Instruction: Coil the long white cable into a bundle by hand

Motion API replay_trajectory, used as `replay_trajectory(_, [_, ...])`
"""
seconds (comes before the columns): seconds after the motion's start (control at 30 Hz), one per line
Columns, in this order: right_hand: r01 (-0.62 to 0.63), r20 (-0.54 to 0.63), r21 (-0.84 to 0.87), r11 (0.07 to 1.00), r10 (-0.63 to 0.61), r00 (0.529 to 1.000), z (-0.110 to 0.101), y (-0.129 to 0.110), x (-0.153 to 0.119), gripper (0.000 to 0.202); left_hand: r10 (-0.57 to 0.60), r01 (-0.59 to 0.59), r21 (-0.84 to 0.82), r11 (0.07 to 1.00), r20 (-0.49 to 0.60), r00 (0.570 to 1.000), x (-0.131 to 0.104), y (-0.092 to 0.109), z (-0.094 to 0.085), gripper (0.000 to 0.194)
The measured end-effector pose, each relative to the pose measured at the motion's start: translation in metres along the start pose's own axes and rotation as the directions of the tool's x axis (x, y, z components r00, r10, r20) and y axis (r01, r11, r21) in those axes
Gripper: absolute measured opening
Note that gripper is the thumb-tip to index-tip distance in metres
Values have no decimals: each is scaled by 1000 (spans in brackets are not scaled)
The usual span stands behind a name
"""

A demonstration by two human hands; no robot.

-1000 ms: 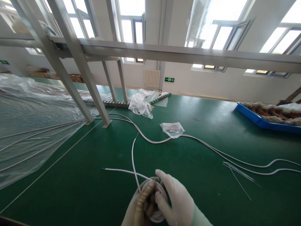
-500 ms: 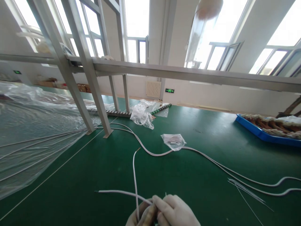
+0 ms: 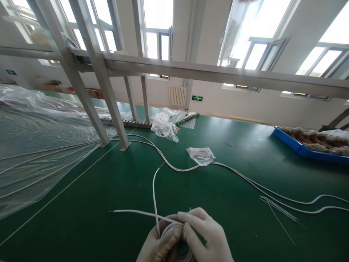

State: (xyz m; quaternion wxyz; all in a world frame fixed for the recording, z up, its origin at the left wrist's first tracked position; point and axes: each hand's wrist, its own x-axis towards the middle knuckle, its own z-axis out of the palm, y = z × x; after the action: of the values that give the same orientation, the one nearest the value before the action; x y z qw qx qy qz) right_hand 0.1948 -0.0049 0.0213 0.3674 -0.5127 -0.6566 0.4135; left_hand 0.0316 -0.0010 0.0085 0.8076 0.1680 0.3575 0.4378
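Note:
At the bottom middle, a coil of white cable (image 3: 172, 228) is held between my two gloved hands. My left hand (image 3: 160, 244) is wrapped round the coil's left side. Thumb and fingers of my right hand (image 3: 205, 233) pinch at its upper right, where a thin tip pokes up just above the fingers. From the coil, one loose cable end runs left to a dark tip, and the other crosses it and rises to a bare copper-coloured end. The coil's lower part is partly hidden by my hands and the frame edge.
Long white cables (image 3: 240, 174) snake across the green surface (image 3: 122, 182), passing a small clear bag (image 3: 201, 155). Several thin ties (image 3: 280, 214) lie at right. A blue tray (image 3: 302, 149) stands farther right. Metal frame posts (image 3: 109, 94) and plastic sheeting (image 3: 49, 145) occupy the left.
The view has tipped downward, so the hands and coil appear higher and more of the coil shows. My right fingers still pinch at the coil's upper right.

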Motion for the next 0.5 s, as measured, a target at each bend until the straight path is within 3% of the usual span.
replay_trajectory(0.13, [-36,-27,27,999,37,999,-3,0,1,32,-63,64,-48,997,29,998,-1,-1,3,47])
replay_trajectory(0.37, [-26,-59,-54,998,23,998,-2,2,7,30,18,-23,-78,997,-69,997,4,-13,4,46])
replay_trajectory(0.5, [-12,51,-11,1000,12,999,-9,-3,13,35,-26,9,-131,991,-122,992,-2,-6,7,51])
